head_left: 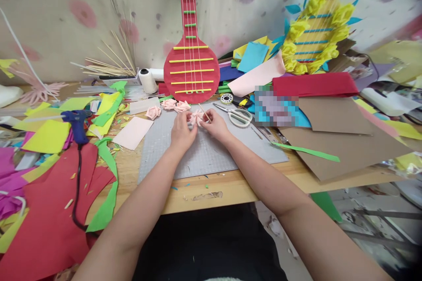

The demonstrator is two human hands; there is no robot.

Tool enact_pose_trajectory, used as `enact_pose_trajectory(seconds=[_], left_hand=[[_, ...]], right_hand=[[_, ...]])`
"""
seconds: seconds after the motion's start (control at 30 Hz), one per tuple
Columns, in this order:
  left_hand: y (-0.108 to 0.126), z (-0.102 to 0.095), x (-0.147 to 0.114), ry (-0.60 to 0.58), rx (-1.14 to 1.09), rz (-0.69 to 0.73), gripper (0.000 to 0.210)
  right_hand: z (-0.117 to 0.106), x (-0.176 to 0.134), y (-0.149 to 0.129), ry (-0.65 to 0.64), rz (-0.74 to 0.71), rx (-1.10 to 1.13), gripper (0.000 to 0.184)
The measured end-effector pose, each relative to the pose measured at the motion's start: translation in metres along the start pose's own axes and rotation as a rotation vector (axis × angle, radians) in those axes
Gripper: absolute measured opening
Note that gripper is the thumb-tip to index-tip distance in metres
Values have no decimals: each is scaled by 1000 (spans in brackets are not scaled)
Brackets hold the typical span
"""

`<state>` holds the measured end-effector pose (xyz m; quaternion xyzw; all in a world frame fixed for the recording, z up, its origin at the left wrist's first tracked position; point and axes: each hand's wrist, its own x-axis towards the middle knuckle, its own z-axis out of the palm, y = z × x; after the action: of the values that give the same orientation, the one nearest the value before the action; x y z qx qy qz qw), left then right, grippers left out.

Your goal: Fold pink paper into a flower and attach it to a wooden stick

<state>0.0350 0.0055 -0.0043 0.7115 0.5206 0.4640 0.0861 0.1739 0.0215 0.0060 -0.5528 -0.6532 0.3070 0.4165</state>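
Over the grey cutting mat (165,153), a pale pink paper flower (197,118) sits between my two hands. My left hand (182,134) pinches its left side with bent fingers. A thin wooden stick (205,113) slants up from my right hand (216,126), whose fingers are closed round it against the flower's right side. Finished-looking pink paper roses (153,113) lie just behind my left hand. White-handled scissors (240,117) rest on the mat to the right of my right hand.
A red paper lute (191,70) leans on the wall behind the mat. The blue glue gun (77,125) stands at left among coloured paper scraps, its cord hanging down. Brown cardboard (346,149) overhangs the right table edge. A pink paper piece (133,132) lies left of the mat.
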Motion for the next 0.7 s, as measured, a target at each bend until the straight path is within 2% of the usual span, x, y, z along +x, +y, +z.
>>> enact_pose_trajectory(seconds=[0.13, 0.4, 0.57, 0.7], left_hand=[[-10, -5, 3, 30, -7, -120, 29], [-27, -8, 10, 126, -75, -248, 30], [-34, -8, 10, 135, -88, -258, 32], [-23, -7, 9, 183, 54, -242, 31]], right_hand=[[-2, -3, -4, -42, -59, 2, 16], [0, -2, 3, -166, -130, -4, 12], [0, -2, 3, -151, -129, 15, 12], [2, -5, -2, -134, -120, 14, 13]])
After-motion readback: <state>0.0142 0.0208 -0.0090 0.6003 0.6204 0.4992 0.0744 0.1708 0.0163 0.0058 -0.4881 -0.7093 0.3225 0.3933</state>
